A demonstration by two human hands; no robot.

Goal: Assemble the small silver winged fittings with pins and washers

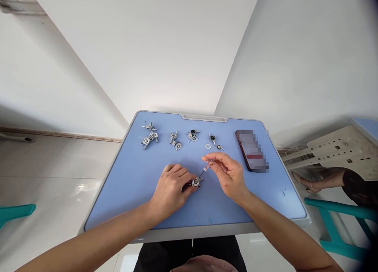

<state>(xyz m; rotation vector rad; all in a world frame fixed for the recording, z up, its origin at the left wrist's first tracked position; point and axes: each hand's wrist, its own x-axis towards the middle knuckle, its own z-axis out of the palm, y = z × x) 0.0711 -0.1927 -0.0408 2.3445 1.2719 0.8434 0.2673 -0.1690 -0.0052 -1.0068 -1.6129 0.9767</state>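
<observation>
My left hand (173, 187) is closed around a small metal valve (196, 182) low on the blue desktop, pinning it between thumb and fingers. A dark part of what it grips is mostly hidden by the fingers. In a pinch, my right hand (228, 175) holds a screwdriver (206, 167) with a clear pinkish handle. The screwdriver slants down to the left, and its tip meets the top of the valve. Beyond my hands lie a flat oval metal plate (208, 146), a valve body with a black centre (212, 138) and a small lever piece (220, 147).
More valve parts stand in groups along the back: a left cluster (149, 139), a second pile (174, 140) and a third (193, 135). A phone (251, 150) lies at the right of the desk (124, 201). A teal stool (333, 224) and a person's foot (305, 183) are beyond the right edge.
</observation>
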